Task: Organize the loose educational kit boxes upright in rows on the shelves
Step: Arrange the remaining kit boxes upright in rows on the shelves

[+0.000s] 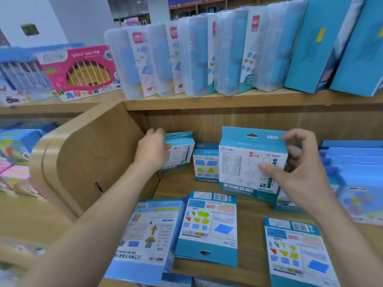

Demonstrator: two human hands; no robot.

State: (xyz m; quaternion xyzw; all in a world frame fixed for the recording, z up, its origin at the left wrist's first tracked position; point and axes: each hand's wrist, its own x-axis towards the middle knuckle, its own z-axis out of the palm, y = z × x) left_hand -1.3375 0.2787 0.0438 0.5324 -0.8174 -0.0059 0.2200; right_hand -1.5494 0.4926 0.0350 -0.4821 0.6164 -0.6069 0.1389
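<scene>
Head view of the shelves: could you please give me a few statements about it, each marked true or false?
1. The left grip holds a small box at the back left of the lower shelf. True.
2. The right grip is empty. False: it pinches the CY-3607 box, thumb on the front and fingers on the right edge.
3. Every box on the lower shelf stands upright. False: three flat boxes lie at the front, barcode side up.
4. Clear plastic cases stand in a row on the upper shelf. True.
</scene>
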